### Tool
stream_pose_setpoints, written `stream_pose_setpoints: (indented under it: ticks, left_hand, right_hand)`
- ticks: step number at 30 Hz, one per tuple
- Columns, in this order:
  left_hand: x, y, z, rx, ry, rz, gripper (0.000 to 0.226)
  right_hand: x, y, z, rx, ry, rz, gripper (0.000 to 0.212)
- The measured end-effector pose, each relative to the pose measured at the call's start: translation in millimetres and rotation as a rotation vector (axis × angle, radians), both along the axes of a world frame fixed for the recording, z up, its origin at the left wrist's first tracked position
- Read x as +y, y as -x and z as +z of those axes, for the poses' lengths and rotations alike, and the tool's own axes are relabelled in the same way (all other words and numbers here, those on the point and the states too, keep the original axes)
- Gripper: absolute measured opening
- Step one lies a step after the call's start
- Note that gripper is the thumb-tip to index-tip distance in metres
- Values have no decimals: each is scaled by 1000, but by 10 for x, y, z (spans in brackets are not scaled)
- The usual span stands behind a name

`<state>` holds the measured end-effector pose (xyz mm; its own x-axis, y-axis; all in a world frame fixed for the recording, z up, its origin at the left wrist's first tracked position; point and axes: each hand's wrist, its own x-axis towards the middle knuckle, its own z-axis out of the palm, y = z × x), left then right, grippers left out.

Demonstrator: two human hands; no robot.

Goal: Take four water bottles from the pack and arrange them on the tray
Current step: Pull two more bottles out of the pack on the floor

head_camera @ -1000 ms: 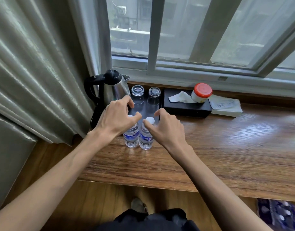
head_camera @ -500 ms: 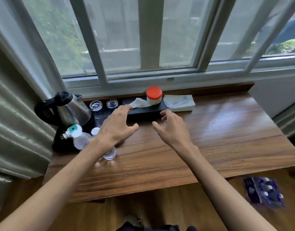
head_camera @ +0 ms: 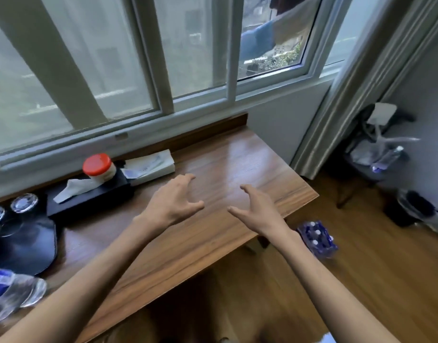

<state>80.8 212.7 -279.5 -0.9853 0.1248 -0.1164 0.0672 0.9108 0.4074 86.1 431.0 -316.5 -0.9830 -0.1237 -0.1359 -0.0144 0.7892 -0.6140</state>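
Both hands hover over the wooden table, holding nothing. My left hand (head_camera: 174,203) has its fingers spread above the table's middle. My right hand (head_camera: 256,209) is open near the table's right edge. The blue plastic-wrapped pack of water bottles (head_camera: 316,238) lies on the floor just past that edge, below and right of my right hand. The black tray (head_camera: 32,246) sits at the far left of the table with two upturned glasses (head_camera: 23,203) on it. Two clear water bottles with blue labels (head_camera: 12,293) show blurred at the lower left edge, on the table in front of the tray.
A black tissue box (head_camera: 94,196) with a red-lidded jar (head_camera: 98,167) on top stands by the window, a white packet (head_camera: 151,165) beside it. On the floor at the right are a dark bin (head_camera: 415,209) and a low stand (head_camera: 376,154) with clutter.
The view has swung right, away from the tray towards the pack on the floor. Both hands have left the two bottles and moved right across the table, fingers spread.
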Motion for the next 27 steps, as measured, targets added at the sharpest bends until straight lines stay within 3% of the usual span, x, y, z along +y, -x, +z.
stream_pose_setpoints:
  ticks: [15,27]
  left_hand:
    - [2421,1085,-256,-140,49,-477,76]
    - [4199,2356,-788,-226,94,-616,74]
  right_hand:
    - [2164,215,-174,-102,34,-424,80]
    - [3724,1191,-544,-305,41,-662,81]
